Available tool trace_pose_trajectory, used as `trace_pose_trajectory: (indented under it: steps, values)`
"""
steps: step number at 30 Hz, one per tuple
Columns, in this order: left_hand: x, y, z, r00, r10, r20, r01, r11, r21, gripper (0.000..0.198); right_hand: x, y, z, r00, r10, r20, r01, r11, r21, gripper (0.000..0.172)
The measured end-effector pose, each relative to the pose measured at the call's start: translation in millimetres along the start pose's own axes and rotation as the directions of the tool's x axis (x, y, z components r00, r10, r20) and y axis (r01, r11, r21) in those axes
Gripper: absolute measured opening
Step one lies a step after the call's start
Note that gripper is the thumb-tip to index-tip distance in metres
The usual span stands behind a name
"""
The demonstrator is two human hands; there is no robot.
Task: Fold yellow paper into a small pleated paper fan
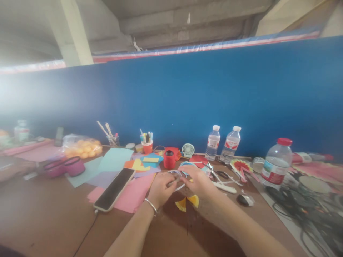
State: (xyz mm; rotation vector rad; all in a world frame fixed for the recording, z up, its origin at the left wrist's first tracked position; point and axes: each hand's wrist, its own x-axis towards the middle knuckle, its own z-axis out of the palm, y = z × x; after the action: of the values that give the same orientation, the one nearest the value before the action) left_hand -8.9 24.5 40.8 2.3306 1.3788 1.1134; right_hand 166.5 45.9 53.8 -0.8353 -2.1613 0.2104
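My left hand [162, 188], with a silver bangle at its wrist, has its fingers curled at the near left side of a round, pale roll [177, 176]. From the right, my right hand [197, 179] reaches over the same roll with bent fingers. Both hands' fingertips meet around it, and what lies between them is too small to tell. Just below the hands, two yellow pleated paper fans [181, 205] lie on the brown table [171, 233], their narrow ends close together. Thin dark lines run down the table beneath them.
Left are a phone [115, 189] with a cable, coloured paper [138, 192] and a bag of orange balls [83, 147]. A red round object [169, 160] and a pen cup [147, 146] stand behind. Scissors [211, 171], bottles [230, 144] and a mouse [245, 200] are right. Another person's hand [16, 170] is far left.
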Motion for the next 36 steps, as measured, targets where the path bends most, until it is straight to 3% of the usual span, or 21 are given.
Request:
trace_pose_trajectory:
  steps: [5,10,14,24,31,36]
  values:
    - [0.3,-2.7,-0.5,1.0,0.026,-0.004,-0.026,1.0,-0.008,0.02,-2.4,3.7,11.8,0.997,0.054,0.047,-0.053,0.999,-0.012,0.022]
    - [-0.6,-6.3,-0.5,0.998,-0.069,0.013,0.07,0.955,-0.288,0.02,-6.1,14.8,18.7,0.986,0.164,0.045,-0.168,0.976,0.141,0.047]
    - [0.4,-12.3,0.0,0.986,-0.163,0.042,0.166,0.891,-0.424,0.022,-7.4,23.3,22.9,0.96,0.272,0.063,-0.278,0.919,0.278,0.038]
    - [-0.3,-19.7,8.5,0.969,-0.239,0.066,0.247,0.911,-0.33,0.023,-3.0,6.8,16.8,0.909,0.4,0.121,-0.417,0.852,0.318,0.018]
    - [-0.8,-17.2,10.7,0.966,-0.258,0.003,0.25,0.933,-0.258,0.023,-8.1,3.4,28.3,0.917,0.397,0.043,-0.39,0.867,0.309,0.012]
    - [-1.6,-11.8,15.9,0.96,-0.275,-0.054,0.254,0.935,-0.247,0.026,-10.2,0.0,29.3,0.953,0.301,-0.016,-0.287,0.923,0.258,0.01]
